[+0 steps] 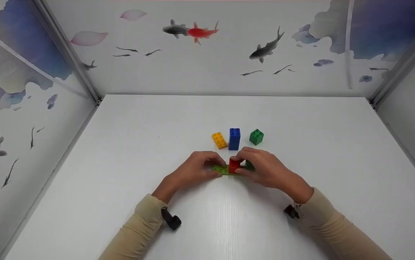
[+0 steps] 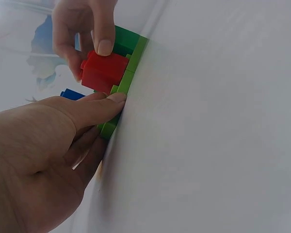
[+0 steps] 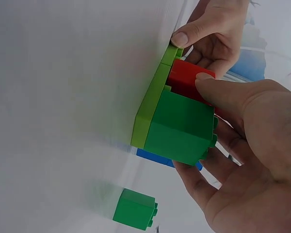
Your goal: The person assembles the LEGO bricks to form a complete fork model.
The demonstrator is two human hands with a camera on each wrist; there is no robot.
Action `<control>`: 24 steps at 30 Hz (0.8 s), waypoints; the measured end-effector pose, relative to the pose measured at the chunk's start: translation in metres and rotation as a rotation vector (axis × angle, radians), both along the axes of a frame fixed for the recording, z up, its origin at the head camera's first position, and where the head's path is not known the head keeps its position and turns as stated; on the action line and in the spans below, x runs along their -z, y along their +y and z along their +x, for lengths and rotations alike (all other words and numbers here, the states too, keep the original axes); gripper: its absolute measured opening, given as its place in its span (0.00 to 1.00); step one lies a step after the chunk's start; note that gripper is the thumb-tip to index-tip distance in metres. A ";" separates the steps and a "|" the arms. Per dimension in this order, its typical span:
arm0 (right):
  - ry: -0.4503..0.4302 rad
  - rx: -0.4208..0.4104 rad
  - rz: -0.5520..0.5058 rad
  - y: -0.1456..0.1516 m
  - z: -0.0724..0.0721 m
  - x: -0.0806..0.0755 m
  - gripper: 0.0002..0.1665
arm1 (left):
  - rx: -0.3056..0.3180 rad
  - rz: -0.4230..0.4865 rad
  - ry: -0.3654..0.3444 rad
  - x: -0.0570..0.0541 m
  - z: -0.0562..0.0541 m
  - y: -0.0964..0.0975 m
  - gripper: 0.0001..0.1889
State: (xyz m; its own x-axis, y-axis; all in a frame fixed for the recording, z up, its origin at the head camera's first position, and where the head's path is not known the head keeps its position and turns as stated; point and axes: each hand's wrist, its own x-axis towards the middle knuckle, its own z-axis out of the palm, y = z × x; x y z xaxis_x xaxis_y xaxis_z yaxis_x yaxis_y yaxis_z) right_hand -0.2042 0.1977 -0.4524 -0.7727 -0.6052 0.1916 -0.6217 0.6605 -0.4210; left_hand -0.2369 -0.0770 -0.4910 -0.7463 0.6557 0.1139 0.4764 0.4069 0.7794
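A flat light green base (image 1: pixel 220 169), with a seam across its side, lies on the table. My left hand (image 1: pixel 193 168) pinches its left end between thumb and fingers. Standing on the base is a red brick (image 2: pixel 104 72), gripped by my right hand (image 1: pixel 265 168) with the thumb on its near side. Whether the red brick is fully seated on the studs, I cannot tell. A dark green brick (image 3: pixel 180 127) sits upright on the right end of the base; in the head view my right hand mostly hides it.
Behind the hands stand a tall blue block (image 1: pixel 234 139) and a loose green brick (image 1: pixel 256 137). A flat yellow-orange brick (image 1: pixel 219 140) lies to the blue block's left. White panels with painted fish enclose the white table (image 1: pixel 149 122) at the back and sides.
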 end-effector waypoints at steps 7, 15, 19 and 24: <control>-0.029 -0.010 -0.033 -0.001 -0.001 -0.002 0.20 | 0.007 -0.016 0.010 -0.004 -0.001 -0.004 0.16; -0.081 0.000 -0.038 -0.001 -0.002 0.000 0.21 | 0.002 -0.027 -0.015 -0.003 -0.002 -0.009 0.20; -0.098 0.007 -0.028 0.003 -0.003 -0.003 0.21 | 0.001 -0.033 -0.027 -0.003 -0.003 -0.011 0.22; -0.128 0.037 -0.020 0.010 -0.004 -0.006 0.22 | -0.012 -0.046 -0.022 -0.004 -0.002 -0.008 0.21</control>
